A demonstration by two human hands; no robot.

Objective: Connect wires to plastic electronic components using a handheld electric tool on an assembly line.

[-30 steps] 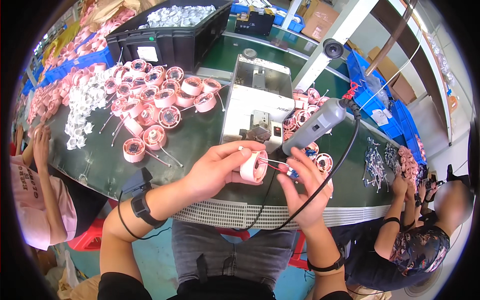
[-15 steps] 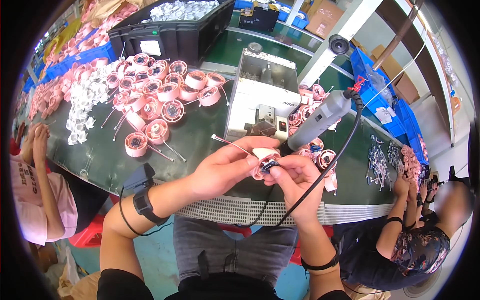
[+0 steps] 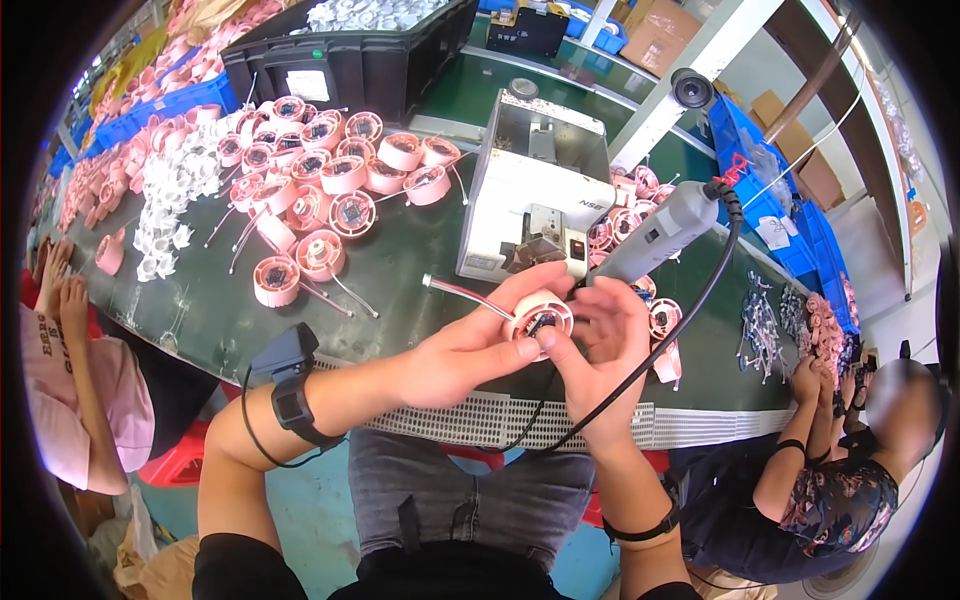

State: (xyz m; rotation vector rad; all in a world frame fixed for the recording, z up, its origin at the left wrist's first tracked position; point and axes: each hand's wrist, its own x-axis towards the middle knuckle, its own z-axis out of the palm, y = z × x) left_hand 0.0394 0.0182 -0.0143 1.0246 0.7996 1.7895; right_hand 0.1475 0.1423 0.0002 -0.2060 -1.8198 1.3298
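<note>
Between my hands is a pink round plastic housing (image 3: 560, 308), its open face turned up towards me. A small dark circuit board (image 3: 541, 324) sits in it, and a thin cable with a white plug (image 3: 428, 281) sticks out to the left. My left hand (image 3: 465, 350) is closed round the housing's left side, thumb at its near rim. The thumb of my right hand (image 3: 608, 345) presses on the board, while its other fingers curl at the housing's right side. Just beyond stands a white screw feeder (image 3: 485, 215). A grey electric screwdriver (image 3: 660, 235) hangs near my right fingers.
Many pink housings with boards (image 3: 340, 175) lie left of the feeder, beside white plastic parts (image 3: 160, 220). A black crate (image 3: 400, 75) stands behind them. The screwdriver's black cable (image 3: 690, 310) loops across my right forearm. Wire bundles (image 3: 760, 325) lie to the right. Co-workers sit at both sides.
The housing has turned from tilted to face up, and the board now lies inside it under my right thumb. My right fingers have spread a little. The view has shifted slightly.
</note>
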